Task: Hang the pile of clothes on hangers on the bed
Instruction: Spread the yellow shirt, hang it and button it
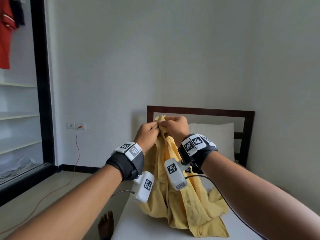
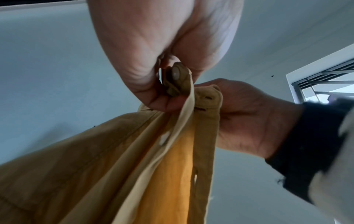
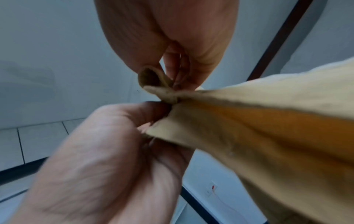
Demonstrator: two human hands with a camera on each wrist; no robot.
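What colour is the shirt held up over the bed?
Pale yellow shirt, plain with no pattern; clearest in the head view.

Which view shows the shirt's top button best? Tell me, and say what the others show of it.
The left wrist view: the button sits sharp and close on the yellow shirt, pinched by the left hand. In the head view, fingers cover it. In the right wrist view, only bunched, blurred fabric shows.
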